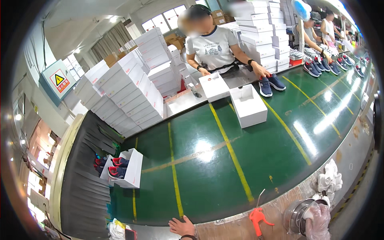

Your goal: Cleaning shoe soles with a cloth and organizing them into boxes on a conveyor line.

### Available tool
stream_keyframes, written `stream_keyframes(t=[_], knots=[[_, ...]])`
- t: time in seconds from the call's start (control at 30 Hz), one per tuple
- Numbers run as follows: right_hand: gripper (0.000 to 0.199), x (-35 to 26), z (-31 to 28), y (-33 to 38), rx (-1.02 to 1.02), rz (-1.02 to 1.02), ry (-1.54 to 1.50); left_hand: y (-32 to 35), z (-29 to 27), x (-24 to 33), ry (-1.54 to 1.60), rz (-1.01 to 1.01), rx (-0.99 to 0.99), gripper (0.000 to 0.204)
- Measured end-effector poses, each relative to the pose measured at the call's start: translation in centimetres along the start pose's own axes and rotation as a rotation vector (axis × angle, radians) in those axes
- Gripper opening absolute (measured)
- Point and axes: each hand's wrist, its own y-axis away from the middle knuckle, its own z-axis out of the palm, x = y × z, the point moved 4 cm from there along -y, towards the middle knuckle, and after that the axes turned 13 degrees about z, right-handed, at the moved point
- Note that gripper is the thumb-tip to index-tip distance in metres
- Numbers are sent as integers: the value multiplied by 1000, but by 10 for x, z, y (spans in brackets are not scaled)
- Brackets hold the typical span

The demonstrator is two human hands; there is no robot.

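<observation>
One left hand (183, 227), wrist cropped; fingers spread, empty, by green belt (200, 184); shoes (117, 172) part-hidden in box (134, 173).

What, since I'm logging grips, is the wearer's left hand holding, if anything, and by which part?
Nothing that shows: the left hand is open, fingers spread, at the near edge of the green conveyor belt.
</observation>
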Motion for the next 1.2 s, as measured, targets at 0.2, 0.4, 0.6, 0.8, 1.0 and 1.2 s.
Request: stream_keyframes(t=[0.2,0.4,0.6,0.8,1.0,1.2], knots=[[37,-4,-1,-3,13,-12,-17,0,-6,-4,-92,-48,-55,73],[37,-3,-3,-4,6,-21,15,0,5,-1,-82,-55,-50,73],[42,-1,3,-2,16,-67,-21,1,5,-14,-77,-90,-47,75],[53,80,38,-2,152,-332,65,6,1,-3,59,-57,-23,75],[51,90,12,-15,138,-277,133,-2,3,-5,-5,-70,5,73],[49,88,14,-12,114,-184,132,-1,2,-3,-6,-61,-3,72]])
